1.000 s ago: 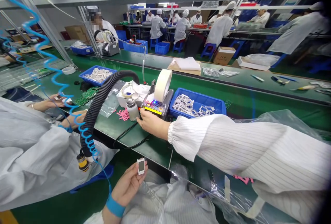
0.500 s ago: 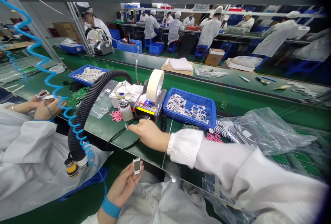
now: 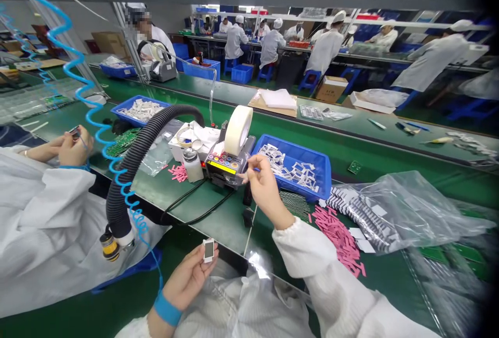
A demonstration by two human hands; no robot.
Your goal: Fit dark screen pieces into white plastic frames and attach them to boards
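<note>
My left hand (image 3: 189, 275) is low in front of me, a blue band round its wrist, fingers closed on a small white-framed display (image 3: 209, 250) with a grey screen. My right hand (image 3: 265, 184) is raised at the front right corner of the grey tape dispenser (image 3: 226, 167), thumb and forefinger pinched together. Whatever lies between those fingertips is too small to make out. A roll of cream tape (image 3: 238, 131) stands on the dispenser. Behind my right hand is a blue tray (image 3: 325, 164) holding white plastic frames (image 3: 304, 177).
A bottle with a metal top (image 3: 192, 166) stands left of the dispenser. Pink strips (image 3: 339, 239) and a plastic bag (image 3: 393, 203) lie to the right. A black hose (image 3: 132, 156) and blue coiled cord (image 3: 103, 130) hang at left, beside a co-worker's hands (image 3: 72, 148).
My right hand has moved right, from in front of the bottle to the dispenser's right corner. My left hand keeps the display in nearly the same place. The view has shifted slightly.
</note>
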